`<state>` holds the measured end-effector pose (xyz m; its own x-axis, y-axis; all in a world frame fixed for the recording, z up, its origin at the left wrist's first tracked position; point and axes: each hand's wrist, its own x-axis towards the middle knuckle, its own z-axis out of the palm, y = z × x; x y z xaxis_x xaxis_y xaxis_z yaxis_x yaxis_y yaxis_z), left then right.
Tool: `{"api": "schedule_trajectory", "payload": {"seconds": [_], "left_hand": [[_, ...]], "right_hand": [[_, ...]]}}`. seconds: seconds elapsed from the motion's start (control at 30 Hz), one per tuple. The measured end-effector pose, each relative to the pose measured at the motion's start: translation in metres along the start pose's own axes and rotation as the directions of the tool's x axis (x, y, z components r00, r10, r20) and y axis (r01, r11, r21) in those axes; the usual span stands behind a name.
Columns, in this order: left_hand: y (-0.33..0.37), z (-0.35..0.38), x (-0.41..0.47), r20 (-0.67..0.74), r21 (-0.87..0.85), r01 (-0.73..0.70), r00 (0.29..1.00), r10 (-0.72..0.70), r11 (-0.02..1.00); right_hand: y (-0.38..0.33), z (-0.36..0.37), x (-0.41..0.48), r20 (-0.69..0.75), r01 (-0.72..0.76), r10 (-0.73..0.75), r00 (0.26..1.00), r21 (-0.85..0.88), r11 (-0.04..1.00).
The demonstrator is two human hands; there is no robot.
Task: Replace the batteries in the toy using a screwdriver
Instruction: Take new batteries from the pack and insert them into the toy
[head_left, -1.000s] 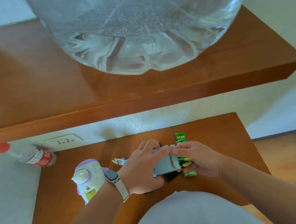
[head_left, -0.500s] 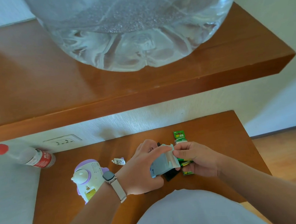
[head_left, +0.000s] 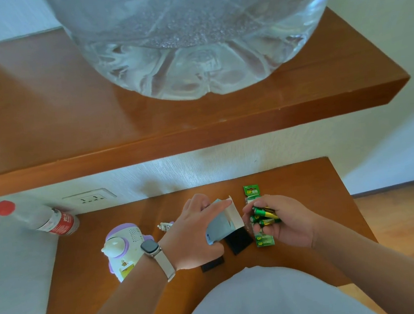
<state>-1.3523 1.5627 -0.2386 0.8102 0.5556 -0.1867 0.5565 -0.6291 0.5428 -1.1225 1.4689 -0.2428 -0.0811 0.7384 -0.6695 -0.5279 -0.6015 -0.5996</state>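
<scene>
Lower middle: left hand (head_left: 196, 237) grips the blue box (head_left: 221, 225), right hand (head_left: 289, 222) curls round batteries (head_left: 264, 214); I'd ditch the box, free a hand.

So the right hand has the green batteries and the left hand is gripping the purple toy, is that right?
Not quite. The head view shows the left hand gripping a pale blue box; the purple toy stands on the table beside that arm. The right hand does hold the green batteries.
</scene>
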Motion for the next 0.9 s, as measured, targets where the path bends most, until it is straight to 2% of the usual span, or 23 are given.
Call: {"api": "schedule_trajectory", "payload": {"seconds": [0.13, 0.33, 0.6, 0.77, 0.9], "left_hand": [[0.0, 0.004, -0.001, 0.006, 0.096, -0.004, 1.0, 0.004, 0.995], [0.008, 0.008, 0.002, -0.022, 0.174, -0.031, 0.999, 0.035, 0.984], [0.019, 0.009, 0.002, -0.069, 0.189, -0.009, 0.997, 0.022, 0.982], [0.027, 0.008, 0.004, -0.053, 0.223, 0.014, 0.999, -0.002, 0.975], [0.03, 0.007, 0.007, -0.056, 0.216, 0.013, 0.998, -0.001, 0.976]], "right_hand": [[-0.008, 0.004, -0.003, -0.039, -0.005, 0.006, 0.999, 0.035, 0.999], [-0.015, 0.024, -0.002, -0.059, 0.009, -0.012, 0.998, -0.051, 0.999], [-0.014, 0.031, 0.0, -0.184, 0.077, -0.15, 0.971, -0.354, 0.932], [-0.012, 0.032, -0.005, -0.148, 0.177, -0.266, 0.952, -0.443, 0.879], [-0.009, 0.031, -0.007, -0.113, 0.241, -0.372, 0.921, -0.587, 0.773]]}}
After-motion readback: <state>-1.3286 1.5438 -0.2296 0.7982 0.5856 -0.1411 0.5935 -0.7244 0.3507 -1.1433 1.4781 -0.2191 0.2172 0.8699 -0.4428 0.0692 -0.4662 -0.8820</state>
